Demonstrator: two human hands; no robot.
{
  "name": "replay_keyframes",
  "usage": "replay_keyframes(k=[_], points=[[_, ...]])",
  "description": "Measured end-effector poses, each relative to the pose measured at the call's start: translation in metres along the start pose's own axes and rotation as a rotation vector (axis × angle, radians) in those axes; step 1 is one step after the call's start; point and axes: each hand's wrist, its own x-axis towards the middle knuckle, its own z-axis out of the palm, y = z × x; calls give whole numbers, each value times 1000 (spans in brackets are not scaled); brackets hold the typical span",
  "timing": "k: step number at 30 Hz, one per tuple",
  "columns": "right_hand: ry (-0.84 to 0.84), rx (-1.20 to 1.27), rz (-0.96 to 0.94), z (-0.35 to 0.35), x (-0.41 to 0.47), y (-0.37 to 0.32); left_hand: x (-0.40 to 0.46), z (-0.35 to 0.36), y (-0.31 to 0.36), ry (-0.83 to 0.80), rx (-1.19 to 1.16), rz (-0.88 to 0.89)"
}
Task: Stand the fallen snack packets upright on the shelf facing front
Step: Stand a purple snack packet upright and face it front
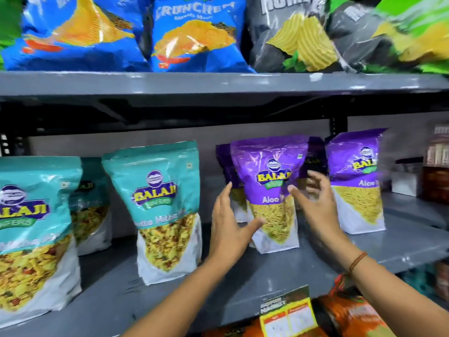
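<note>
Two teal Balaji packets [165, 205] stand upright at the left of the grey shelf [243, 276]. The left hand [230, 227], fingers spread, has its thumb against the lower left edge of an upright purple Balaji Aloo packet [269, 188]. The right hand [315, 200], also open, hovers just at its right side. Another purple packet [357, 181] stands farther right.
</note>
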Motion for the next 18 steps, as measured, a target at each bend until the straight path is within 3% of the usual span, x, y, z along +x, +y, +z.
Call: replay_keyframes(k=[2,5,8,11,18], points=[[-199,-3,167,-16,12,26,8,22,-15,-181,17,-207],[-553,-22,374,-34,21,58,15,44,-38,-362,-133,-475],[-831,-71,476,-41,26,85,18,55,-60,-483,-232,-567],[-961,29,505,-45,40,100,21,69,-65,-483,-265,-546],[-1048,151,503,-37,46,104,14,69,-65,-360,-206,-574]])
